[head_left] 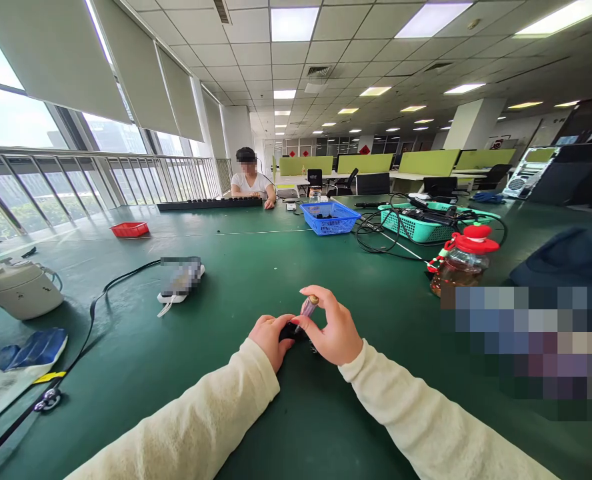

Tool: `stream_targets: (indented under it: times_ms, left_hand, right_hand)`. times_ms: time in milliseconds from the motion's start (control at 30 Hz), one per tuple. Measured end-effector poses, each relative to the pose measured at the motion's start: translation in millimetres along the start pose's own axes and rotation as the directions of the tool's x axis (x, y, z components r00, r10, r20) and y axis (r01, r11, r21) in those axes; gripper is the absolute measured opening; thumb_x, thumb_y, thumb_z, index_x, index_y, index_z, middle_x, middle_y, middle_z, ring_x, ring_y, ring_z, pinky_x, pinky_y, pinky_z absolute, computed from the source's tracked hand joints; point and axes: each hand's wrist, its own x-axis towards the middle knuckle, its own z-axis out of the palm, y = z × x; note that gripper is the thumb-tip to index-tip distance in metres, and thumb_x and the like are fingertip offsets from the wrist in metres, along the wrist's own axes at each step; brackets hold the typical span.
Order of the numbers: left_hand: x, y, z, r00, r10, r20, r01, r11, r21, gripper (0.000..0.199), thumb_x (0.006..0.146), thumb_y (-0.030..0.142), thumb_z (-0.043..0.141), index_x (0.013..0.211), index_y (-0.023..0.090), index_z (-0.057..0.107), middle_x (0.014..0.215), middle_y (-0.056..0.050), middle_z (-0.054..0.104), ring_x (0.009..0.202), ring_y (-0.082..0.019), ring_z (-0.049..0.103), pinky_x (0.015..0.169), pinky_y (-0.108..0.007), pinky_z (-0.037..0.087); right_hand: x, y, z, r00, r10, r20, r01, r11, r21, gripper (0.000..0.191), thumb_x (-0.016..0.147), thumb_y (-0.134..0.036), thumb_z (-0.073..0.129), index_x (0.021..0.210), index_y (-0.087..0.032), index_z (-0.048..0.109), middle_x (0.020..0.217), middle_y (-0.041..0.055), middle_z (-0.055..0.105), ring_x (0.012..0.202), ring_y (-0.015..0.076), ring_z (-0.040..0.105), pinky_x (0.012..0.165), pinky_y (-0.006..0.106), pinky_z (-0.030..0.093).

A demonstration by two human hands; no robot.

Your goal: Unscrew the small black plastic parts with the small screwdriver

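The right hand (337, 328) is curling inward, gripping a pale-handled tool (309, 307) that is slanting downward — the left hand (271, 337), lying lower, is holding a small black piece (289, 331) on the green table (246, 273).

Most of a small black part (290, 331) is hidden by the left hand (270, 338) and right hand (337, 328), and the lower end of a pink-handled tool (309, 307) cannot be made out. Toward the left edge of the worktop (301, 433), a glove (33, 350) is cut off by the picture's edge. Toward the right edge, a pixelated heap (531, 347) is blurred. The dark pieces (325, 215) near the far edge are too small to be identified.
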Motion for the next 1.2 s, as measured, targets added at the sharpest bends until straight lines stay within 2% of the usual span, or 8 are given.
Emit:
stream_targets:
  times_ms: [133, 300, 500, 767, 833, 933, 1067, 1200]
  left_hand:
    - [0.5, -1.1, 1.7, 1.0, 0.018, -0.019, -0.018, 1.0, 0.002, 0.035, 0.073, 0.014, 0.065, 0.108, 0.022, 0.065, 0.098, -0.005, 0.071, 0.099, -0.025, 0.061, 0.094, -0.043, 0.047]
    - [0.7, -0.1, 0.5, 0.997, 0.07, -0.013, -0.07, 0.997, 0.013, 0.019, 0.074, 0.01, 0.061, 0.09, 0.018, 0.066, 0.092, -0.005, 0.072, 0.095, -0.025, 0.062, 0.094, -0.042, 0.047]
    - [0.7, -0.5, 2.6, 0.989, 0.139, -0.045, -0.138, 0.99, 0.025, 0.016, 0.077, 0.008, 0.056, 0.088, 0.017, 0.065, 0.094, -0.007, 0.072, 0.098, -0.024, 0.063, 0.097, -0.042, 0.046]
    - [-0.9, -1.8, 7.0, 0.979, 0.168, -0.114, -0.16, 0.984, 0.079, 0.031, 0.078, 0.006, 0.054, 0.105, 0.017, 0.065, 0.104, -0.009, 0.069, 0.099, -0.024, 0.06, 0.095, -0.044, 0.048]
    - [-1.2, -2.8, 7.6, 0.977, 0.179, -0.118, -0.168, 0.982, 0.09, 0.027, 0.079, 0.007, 0.054, 0.101, 0.017, 0.067, 0.104, -0.009, 0.068, 0.098, -0.024, 0.059, 0.095, -0.043, 0.048]
    - [-1.6, -2.6, 6.0, 0.974, 0.207, -0.096, -0.198, 0.976, 0.094, 0.024, 0.083, 0.011, 0.051, 0.099, 0.02, 0.068, 0.101, -0.008, 0.068, 0.096, -0.023, 0.059, 0.093, -0.041, 0.049]
    - [-3.0, 1.8, 0.2, 0.968, 0.23, -0.1, -0.217, 0.968, 0.126, 0.032, 0.088, 0.015, 0.046, 0.113, 0.023, 0.065, 0.104, -0.007, 0.067, 0.095, -0.023, 0.058, 0.092, -0.04, 0.049]
    - [-5.5, 9.0, -7.9, 0.978, 0.185, -0.099, -0.169, 0.974, 0.151, 0.043, 0.088, 0.014, 0.044, 0.126, 0.027, 0.058, 0.112, -0.007, 0.064, 0.1, -0.024, 0.056, 0.092, -0.041, 0.049]
  right_hand:
    - [-3.2, -2.4, 4.3, 0.987, -0.115, 0.111, 0.114, 0.993, 0.014, 0.038, 0.086, -0.015, 0.053, 0.122, -0.025, 0.047, 0.087, 0.0028, 0.067, 0.075, 0.0161, 0.064, 0.074, 0.032, 0.055]
    - [-6.5, -0.5, 8.8, 0.968, -0.139, 0.208, 0.14, 0.99, 0.008, 0.044, 0.086, -0.009, 0.046, 0.126, -0.026, 0.046, 0.085, 0.0024, 0.067, 0.075, 0.0168, 0.063, 0.073, 0.034, 0.056]
    - [-5.7, -2.4, 12.3, 0.961, -0.131, 0.246, 0.13, 0.991, 0.02, 0.042, 0.086, -0.01, 0.047, 0.125, -0.026, 0.048, 0.09, 0.0027, 0.068, 0.079, 0.0168, 0.064, 0.076, 0.035, 0.056]
    - [-0.6, -0.6, 11.2, 0.982, 0.069, 0.178, -0.058, 0.996, -0.064, 0.035, 0.085, -0.021, 0.059, 0.119, -0.026, 0.052, 0.092, 0.003, 0.07, 0.075, 0.0175, 0.066, 0.071, 0.034, 0.056]
    - [-0.9, 0.3, 10.5, 0.985, 0.054, 0.166, -0.04, 0.996, -0.085, 0.037, 0.085, -0.021, 0.059, 0.12, -0.025, 0.051, 0.089, 0.0028, 0.069, 0.073, 0.0176, 0.066, 0.069, 0.034, 0.056]
    - [-2.8, -1.3, 8.2, 0.987, -0.083, 0.134, 0.098, 0.989, -0.107, 0.038, 0.087, -0.02, 0.055, 0.124, -0.025, 0.047, 0.081, 0.0017, 0.068, 0.069, 0.0172, 0.064, 0.068, 0.034, 0.055]
    - [-3.9, -7.2, 2.1, 0.964, -0.264, -0.034, 0.261, 0.962, -0.083, 0.042, 0.088, -0.017, 0.051, 0.128, -0.025, 0.041, 0.078, 0.001, 0.065, 0.063, 0.0151, 0.062, 0.064, 0.032, 0.055]
    - [0.9, -5.5, -6.6, 0.952, -0.122, -0.28, 0.134, 0.991, 0.021, 0.043, 0.088, -0.016, 0.051, 0.128, -0.023, 0.037, 0.079, 0.0015, 0.062, 0.065, 0.0145, 0.062, 0.068, 0.033, 0.055]
